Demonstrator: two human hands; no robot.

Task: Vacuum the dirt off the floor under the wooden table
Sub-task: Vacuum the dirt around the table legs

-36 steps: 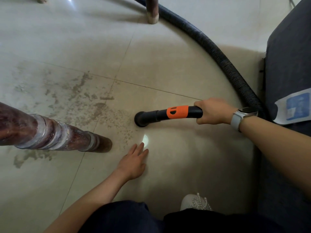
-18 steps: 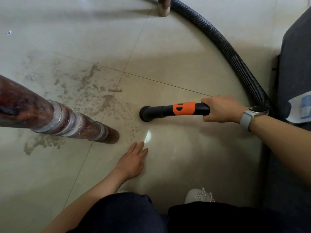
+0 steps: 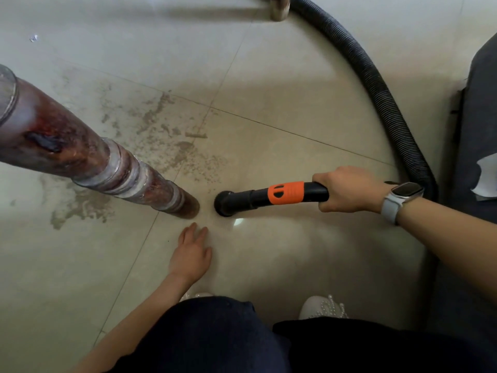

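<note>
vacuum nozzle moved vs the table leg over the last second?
Yes. The black vacuum nozzle, held by the right hand, has come nearer the foot of the turned wooden table leg and now sits just right of it, below the dirt patch.

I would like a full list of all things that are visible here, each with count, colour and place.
table leg: 1, dark reddish wood with pale rings, left, foot on the floor
second leg: 1, brown, top edge
dirt: scattered patches, grey-brown, on the tiles behind and left of the table leg
vacuum nozzle: 1, black with orange band, centre, mouth beside the leg's foot
hose: 1, black, ribbed, curving from top to the right
floor: beige tiles
sofa: 1, dark grey, right edge
paper: 1, white, on the sofa
shoe: white, beaded, bottom
watch: 1, pale strap, right wrist
left hand: flat on the floor
right hand: grips the nozzle
</note>
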